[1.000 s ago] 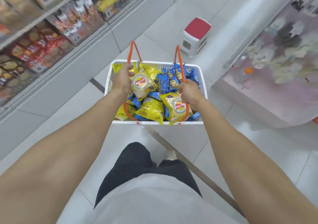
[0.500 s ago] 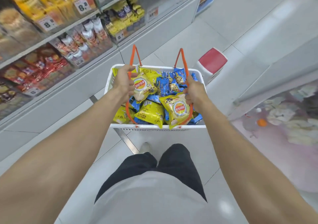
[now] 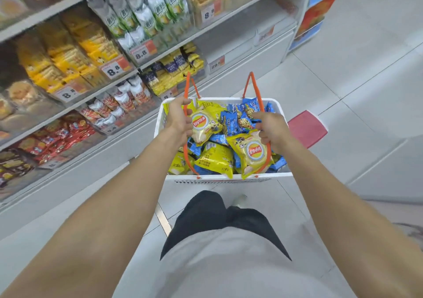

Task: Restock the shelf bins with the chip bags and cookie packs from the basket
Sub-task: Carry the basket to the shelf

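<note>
**Holding a stocked basket at the snack shelf**

Carrying, in front of our waist and clear of the floor: one white slatted basket [image 3: 278, 112] with two orange loop handles. Our left hand [image 3: 177, 119] has its fingers [image 3: 183, 102] curled round the left handle [image 3: 186, 87]; our right hand [image 3: 272, 128] has its fingers curled round the right handle [image 3: 253, 84].

Contents, heaped to the rim:
- yellow chip bags [image 3: 215, 160], glossy, some showing a round red-and-yellow logo, lying at mixed angles, one drooping over the near edge;
- blue cookie packs [image 3: 238, 119], smaller, printed with biscuits, clustered toward the far right and wedged under the chips.

Edges and room: white tiled floor [image 3: 343, 68] runs open ahead and to the right. The basket's left side sits near the lowest shelf front, apart from it.

Surroundings: tiered shelf bins [image 3: 160, 84] to the left, filled with yellow, red and white-green packets, each row fronted by orange-and-white price tags [image 3: 115, 68]. One red-topped stool [image 3: 306, 128] stands on the floor just beyond the basket's right side, partly hidden by our right wrist. Below: dark shorts, pale shirt, one shoe.
</note>
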